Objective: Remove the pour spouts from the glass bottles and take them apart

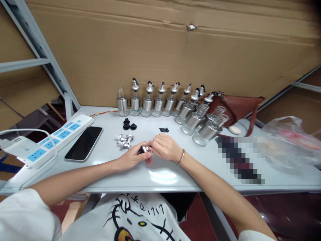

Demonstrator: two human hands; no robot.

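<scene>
My left hand [134,156] is closed around a silver pour spout [143,149] with a black stopper. My right hand [165,147] meets it at the spout's tip, fingers pinched on a small dark piece [149,145] that they mostly hide. Just left of my hands lie several loose silver spout tops [124,142]. Behind those sit black rubber stoppers [126,126] in a small group. Small black flip levers [164,129] lie beyond my right hand. Along the back stand glass bottles with steel sleeves [158,105], many fitted with spouts; the left end bottle [122,103] has an open neck.
A white power strip [60,139] with a charger and cable runs along the left, beside a black phone [84,143]. At right are a brown bag [240,108], a white oval object [235,130] and a clear plastic bag [291,144]. Cardboard [160,50] stands behind the table.
</scene>
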